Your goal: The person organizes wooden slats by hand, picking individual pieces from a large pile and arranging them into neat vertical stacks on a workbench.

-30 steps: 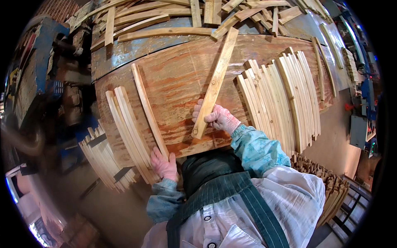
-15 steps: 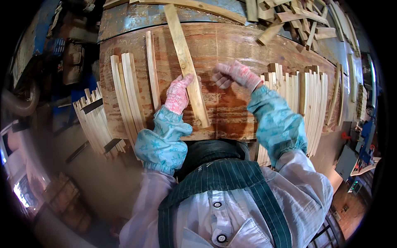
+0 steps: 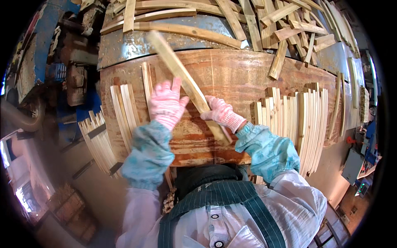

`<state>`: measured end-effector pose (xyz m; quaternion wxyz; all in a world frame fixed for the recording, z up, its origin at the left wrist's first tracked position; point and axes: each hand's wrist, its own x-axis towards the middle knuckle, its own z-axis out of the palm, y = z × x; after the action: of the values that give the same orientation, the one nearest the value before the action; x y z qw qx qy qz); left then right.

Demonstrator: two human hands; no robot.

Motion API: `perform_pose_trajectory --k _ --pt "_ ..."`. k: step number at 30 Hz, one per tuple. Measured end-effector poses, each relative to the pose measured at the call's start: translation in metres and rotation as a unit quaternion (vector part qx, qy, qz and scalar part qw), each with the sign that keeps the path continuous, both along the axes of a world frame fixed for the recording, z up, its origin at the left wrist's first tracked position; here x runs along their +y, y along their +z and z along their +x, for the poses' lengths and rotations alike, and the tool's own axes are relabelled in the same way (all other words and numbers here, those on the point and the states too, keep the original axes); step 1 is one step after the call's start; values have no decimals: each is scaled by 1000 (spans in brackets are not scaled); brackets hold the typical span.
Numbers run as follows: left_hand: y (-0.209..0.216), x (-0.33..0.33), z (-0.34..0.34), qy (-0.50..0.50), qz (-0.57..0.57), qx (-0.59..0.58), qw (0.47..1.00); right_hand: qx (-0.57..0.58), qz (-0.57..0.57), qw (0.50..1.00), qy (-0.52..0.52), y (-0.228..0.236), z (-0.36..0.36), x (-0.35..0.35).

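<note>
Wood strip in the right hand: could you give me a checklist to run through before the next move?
1. Right hand gripping the strip: ok.
2. Left hand gripping it too: not ok, it is open.
3. Both hands gloved: ok.
4. Strip's far end free of flaws: cannot tell, it is blurred.
5. Right stack even at its far ends: not ok, they are staggered.

My left hand (image 3: 167, 106): fingers extended forward, thumb spread wide. My right hand (image 3: 224, 113): curled in a grip.
</note>
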<state>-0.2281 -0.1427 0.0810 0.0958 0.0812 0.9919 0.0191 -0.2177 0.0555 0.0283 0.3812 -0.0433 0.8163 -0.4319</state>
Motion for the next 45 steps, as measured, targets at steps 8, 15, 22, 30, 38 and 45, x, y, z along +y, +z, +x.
perform_pose_trajectory --k 8,15,22,30,38,45 --pt "34 -103 -13 120 111 -303 939 437 30 899 0 6 -155 9" --pt "-25 -100 105 382 586 -261 665 395 276 871 101 -44 -244 -1" --pt "17 -129 177 448 696 -181 532 410 246 875 73 2 -213 -33" --pt "106 -286 327 608 389 56 690 371 249 894 30 -37 11 -40" --pt "-73 -614 467 701 -12 93 707 283 403 868 -71 -60 147 -134" --pt "-287 -755 436 670 149 51 726 380 487 778 -110 -101 149 -116"
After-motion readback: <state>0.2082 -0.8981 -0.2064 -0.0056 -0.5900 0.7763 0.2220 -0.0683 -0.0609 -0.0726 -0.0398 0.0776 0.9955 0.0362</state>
